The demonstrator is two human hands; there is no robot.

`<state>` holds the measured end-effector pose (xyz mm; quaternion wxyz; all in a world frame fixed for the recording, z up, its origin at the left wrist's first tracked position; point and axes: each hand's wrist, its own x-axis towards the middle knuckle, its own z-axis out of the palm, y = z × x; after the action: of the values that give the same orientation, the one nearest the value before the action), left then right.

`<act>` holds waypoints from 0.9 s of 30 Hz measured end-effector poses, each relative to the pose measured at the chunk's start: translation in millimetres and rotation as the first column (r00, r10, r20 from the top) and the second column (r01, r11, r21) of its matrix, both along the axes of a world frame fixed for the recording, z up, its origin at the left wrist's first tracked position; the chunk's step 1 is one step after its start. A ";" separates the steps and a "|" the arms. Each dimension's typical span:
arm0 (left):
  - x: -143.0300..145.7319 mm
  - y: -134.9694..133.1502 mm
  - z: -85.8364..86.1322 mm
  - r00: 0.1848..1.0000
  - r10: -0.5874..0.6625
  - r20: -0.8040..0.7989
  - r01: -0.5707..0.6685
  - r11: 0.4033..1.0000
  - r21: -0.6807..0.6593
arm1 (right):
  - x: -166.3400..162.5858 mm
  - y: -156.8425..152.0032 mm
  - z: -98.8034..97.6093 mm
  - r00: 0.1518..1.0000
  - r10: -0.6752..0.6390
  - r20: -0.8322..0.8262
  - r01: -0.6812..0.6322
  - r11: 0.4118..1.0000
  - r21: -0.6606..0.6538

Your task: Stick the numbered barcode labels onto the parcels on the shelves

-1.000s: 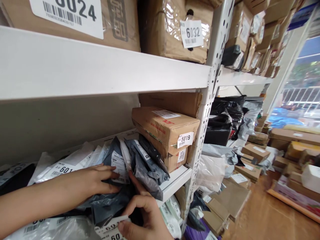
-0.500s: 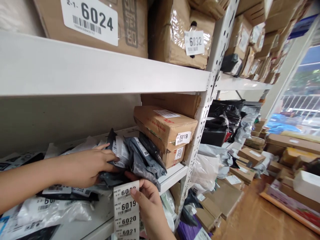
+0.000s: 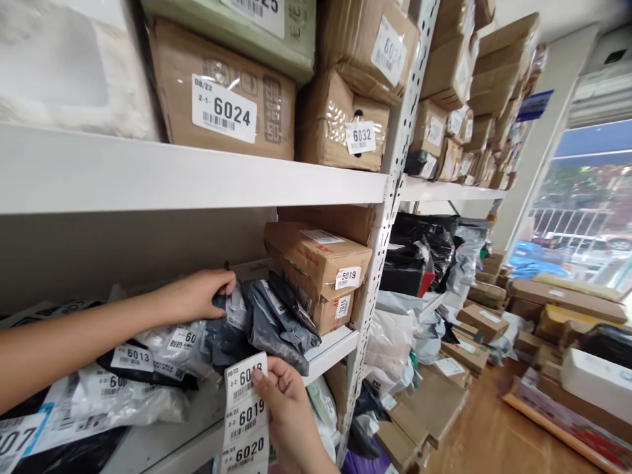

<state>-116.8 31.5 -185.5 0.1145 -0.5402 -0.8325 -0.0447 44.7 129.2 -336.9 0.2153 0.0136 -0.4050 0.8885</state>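
**Inspector A:** Position of the grey mailer bag (image 3: pixel 232 316)?

**Inspector B:** On the middle shelf (image 3: pixel 330 345), standing on edge among other bags, long axis running up and back into the shelf. It lies at about eleven o'clock from the right hand (image 3: pixel 289 408) and directly under the left hand (image 3: pixel 197 296), which is nearer.

**Inspector A:** State of the hands?

**Inspector B:** Left hand: fingers curled over the bag's top edge, pinching it. Right hand: closed on a label strip (image 3: pixel 245 415) printed 6018 to 6020, thumb on its face, held upright just below the shelf lip. Hands apart.

**Inspector A:** Neighbours?

**Inspector B:** Box marked 5019 (image 3: pixel 318 260) at three o'clock of the bag, near.
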 end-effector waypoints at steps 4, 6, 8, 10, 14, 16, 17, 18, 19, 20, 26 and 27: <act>2.9 11.9 1.0 0.997 0.078 0.002 -0.077 0.990 -0.118 | -3.8 -13.6 15.5 0.999 0.030 -0.010 -0.030 0.999 -0.019; 9.8 18.5 -2.4 0.995 0.084 -0.050 -0.091 0.984 -0.153 | -10.0 -20.4 22.6 1.000 0.010 -0.017 -0.011 0.999 -0.046; 17.2 23.0 -6.3 0.996 0.057 -0.073 -0.068 0.987 -0.147 | -18.6 -24.6 24.5 1.000 -0.008 -0.012 0.007 0.997 -0.076; 22.5 24.0 -8.7 0.997 0.031 -0.072 -0.041 0.990 -0.138 | -27.6 -25.7 20.8 1.000 -0.010 0.006 0.011 0.995 -0.100; 22.0 15.4 -6.8 0.995 -0.056 0.087 0.070 0.984 -0.167 | -40.2 -23.0 9.3 0.998 -0.055 0.032 0.059 0.988 -0.143; 17.4 8.3 -4.9 0.963 -0.153 0.223 0.201 0.957 -0.211 | -43.0 -22.0 7.2 0.998 -0.054 0.041 0.060 0.988 -0.144; 14.8 4.9 -4.3 0.939 -0.199 0.282 0.265 0.938 -0.222 | -43.8 -21.9 7.3 0.998 -0.045 0.048 0.051 0.988 -0.142; 12.3 1.9 -4.0 0.915 -0.228 0.332 0.312 0.922 -0.227 | -44.4 -21.9 8.1 0.998 -0.034 0.057 0.042 0.989 -0.145; 10.2 -0.4 -4.0 0.898 -0.240 0.368 0.336 0.915 -0.222 | -44.8 -22.0 9.2 0.997 -0.031 0.067 0.041 0.987 -0.155; 8.7 -2.0 -4.4 0.887 -0.233 0.399 0.335 0.919 -0.208 | -45.2 -22.2 10.5 0.997 -0.028 0.076 0.041 0.984 -0.171; 21.5 -3.8 -12.6 0.966 -0.086 0.245 0.145 0.961 -0.235 | -47.8 -24.0 8.8 0.988 -0.021 0.153 0.053 0.977 -0.209; 25.8 -4.5 -14.5 0.980 -0.082 0.180 0.126 0.961 -0.248 | -48.5 -24.3 6.1 0.987 -0.028 0.159 0.061 0.977 -0.202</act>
<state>-91.0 27.1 -200.0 -0.0297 -0.5879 -0.8083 0.0127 -3.8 104.9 -330.9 0.2032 -0.0872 -0.3262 0.9191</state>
